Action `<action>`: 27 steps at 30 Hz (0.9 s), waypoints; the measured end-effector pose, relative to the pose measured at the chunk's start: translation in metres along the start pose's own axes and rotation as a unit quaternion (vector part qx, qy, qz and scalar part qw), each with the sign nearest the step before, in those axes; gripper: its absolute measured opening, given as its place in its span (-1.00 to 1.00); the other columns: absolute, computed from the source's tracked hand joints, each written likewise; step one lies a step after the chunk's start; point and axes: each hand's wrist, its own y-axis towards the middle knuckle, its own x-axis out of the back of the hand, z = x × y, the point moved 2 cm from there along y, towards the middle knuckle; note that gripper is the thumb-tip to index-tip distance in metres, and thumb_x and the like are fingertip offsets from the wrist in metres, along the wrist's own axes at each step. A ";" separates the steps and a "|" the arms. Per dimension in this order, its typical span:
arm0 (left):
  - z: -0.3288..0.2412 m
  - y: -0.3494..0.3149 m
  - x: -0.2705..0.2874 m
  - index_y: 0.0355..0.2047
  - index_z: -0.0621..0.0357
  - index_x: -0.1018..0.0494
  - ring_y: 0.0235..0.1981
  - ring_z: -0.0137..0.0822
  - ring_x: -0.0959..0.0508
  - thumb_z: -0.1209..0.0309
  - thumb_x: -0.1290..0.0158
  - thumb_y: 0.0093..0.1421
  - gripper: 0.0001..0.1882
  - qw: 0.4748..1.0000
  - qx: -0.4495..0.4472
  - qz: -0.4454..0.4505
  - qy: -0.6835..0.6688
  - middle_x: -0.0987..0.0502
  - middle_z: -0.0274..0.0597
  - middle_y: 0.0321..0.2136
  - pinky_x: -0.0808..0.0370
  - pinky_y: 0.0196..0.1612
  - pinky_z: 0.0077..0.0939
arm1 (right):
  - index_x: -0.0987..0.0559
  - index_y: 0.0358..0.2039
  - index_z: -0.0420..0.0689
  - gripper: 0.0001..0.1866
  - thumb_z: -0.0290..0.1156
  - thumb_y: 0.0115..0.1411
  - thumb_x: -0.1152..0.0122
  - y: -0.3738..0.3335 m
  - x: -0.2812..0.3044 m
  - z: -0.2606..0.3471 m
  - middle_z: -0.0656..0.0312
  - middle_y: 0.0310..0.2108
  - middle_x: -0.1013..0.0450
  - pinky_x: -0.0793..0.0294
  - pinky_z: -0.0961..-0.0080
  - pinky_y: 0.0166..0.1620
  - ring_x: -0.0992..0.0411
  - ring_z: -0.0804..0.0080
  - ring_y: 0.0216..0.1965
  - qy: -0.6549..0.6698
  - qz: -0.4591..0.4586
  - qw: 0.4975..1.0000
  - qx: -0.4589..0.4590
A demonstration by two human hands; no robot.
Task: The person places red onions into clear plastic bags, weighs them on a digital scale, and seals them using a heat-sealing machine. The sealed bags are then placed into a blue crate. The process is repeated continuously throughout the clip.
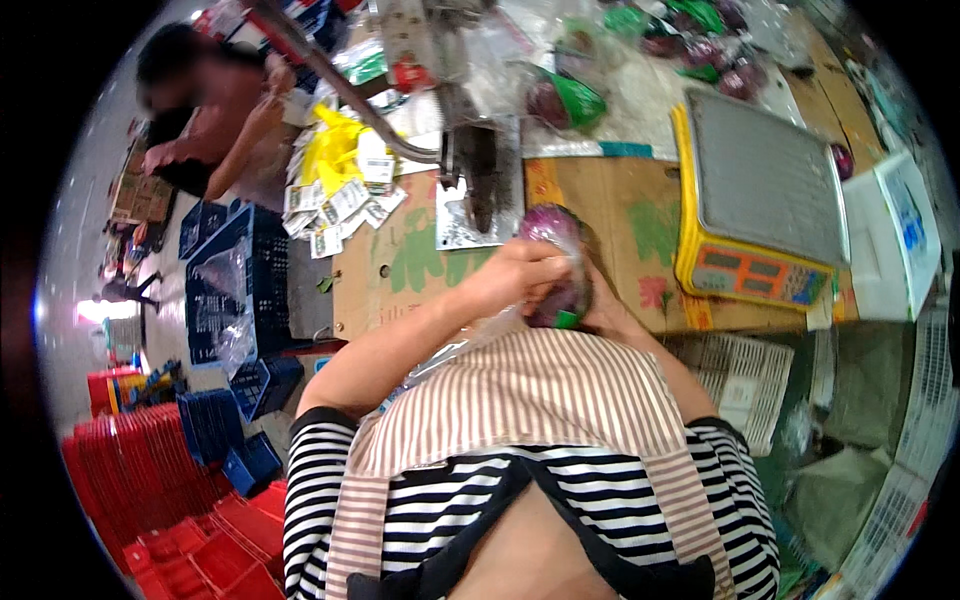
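A purple vegetable (541,222) in clear plastic film is held close in front of my apron, above the cardboard-topped table's near edge. Whether it is a red cabbage or an eggplant I cannot tell. My left hand (522,272) is closed across its front and pinches the film. Around its right side curves my right hand (606,305), partly hidden behind it. A small green patch (567,319) shows at its lower end. Just beyond my left hand stands a metal device (478,185) on a plate, with a narrow upright slot.
Right of my hands sits a yellow scale (760,185). Wrapped purple vegetables (700,50) and one with green wrapping (568,100) lie at the back. Labels (345,203) and yellow strips are heaped left. Blue crates (222,290) and another person (215,125) are farther left.
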 end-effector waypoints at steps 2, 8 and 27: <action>-0.010 0.005 -0.010 -0.56 0.24 -0.37 -0.77 -0.56 -0.17 0.27 0.15 0.19 -0.69 0.998 -0.048 0.014 -0.038 -0.15 -0.42 -0.80 -0.18 -0.72 -0.59 | -0.30 -0.07 -0.21 -0.50 -0.06 0.15 0.11 -0.003 0.017 -0.004 0.08 -0.13 -0.32 -0.36 0.37 -0.06 -0.35 0.32 -0.14 -0.236 -0.099 0.963 0.082; -0.016 -0.009 0.025 -0.57 0.20 -0.34 -0.76 -0.55 -0.12 0.18 0.06 0.14 -0.67 0.992 -0.021 -0.038 -0.116 -0.14 -0.43 -0.79 -0.13 -0.69 -0.62 | -0.22 0.00 -0.19 -0.52 -0.19 0.11 0.11 -0.010 -0.044 0.024 0.11 -0.09 -0.29 -0.34 0.39 -0.03 -0.34 0.32 -0.13 -0.190 -0.082 0.969 0.135; 0.075 0.045 0.203 -0.38 0.26 -0.46 -0.44 -0.50 -0.32 0.20 0.02 0.10 -0.68 0.997 0.020 -0.076 0.010 -0.49 -0.30 -0.42 -0.27 -0.35 -0.63 | -0.46 -0.24 -0.16 -0.52 -0.14 -0.14 -0.28 0.081 -0.029 0.145 0.28 -0.48 -0.46 -0.40 0.50 -0.41 -0.40 0.53 -0.43 -0.670 -0.382 0.636 -0.020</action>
